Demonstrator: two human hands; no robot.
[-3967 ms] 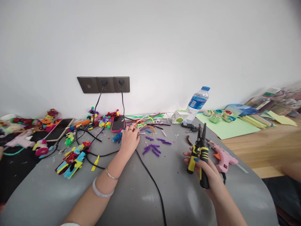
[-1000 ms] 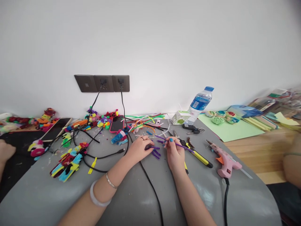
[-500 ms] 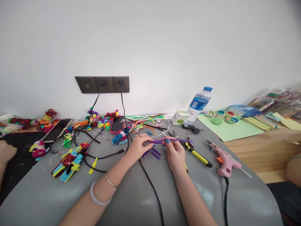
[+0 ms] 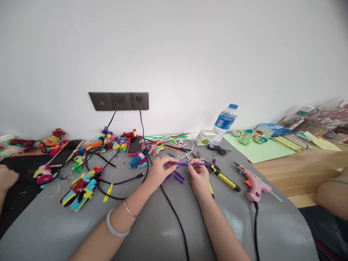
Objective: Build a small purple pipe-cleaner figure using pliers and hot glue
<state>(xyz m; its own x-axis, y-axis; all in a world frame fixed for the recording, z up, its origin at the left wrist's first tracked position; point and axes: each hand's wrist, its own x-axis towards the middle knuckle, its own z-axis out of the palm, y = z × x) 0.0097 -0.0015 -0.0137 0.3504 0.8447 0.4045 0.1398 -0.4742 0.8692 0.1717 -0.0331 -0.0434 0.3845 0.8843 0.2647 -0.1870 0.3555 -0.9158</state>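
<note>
Between both hands a purple pipe cleaner (image 4: pixel 202 164) is stretched sideways above the grey table (image 4: pixel 152 224). My left hand (image 4: pixel 162 170) pinches its left part between thumb and fingers. Thumb and forefinger of my right hand (image 4: pixel 199 177) grip it further right, and its end sticks out past that hand. Short purple pipe-cleaner pieces (image 4: pixel 178 177) lie on the table between the hands. Just right of my right hand are yellow-and-black pliers (image 4: pixel 227 181), partly hidden by the hand.
A pink glue gun (image 4: pixel 257 186) lies at the right with its black cord. Behind stand a water bottle (image 4: pixel 224 123) and a small carton (image 4: pixel 204 137); car keys (image 4: pixel 219 149) lie before them. Black cables and a colourful pipe-cleaner figure (image 4: pixel 83 190) are at left. Other people's arms show at both edges.
The two hands have come slightly closer together along the purple pipe cleaner, both still pinching it. The camera view has shifted a little to the right.
</note>
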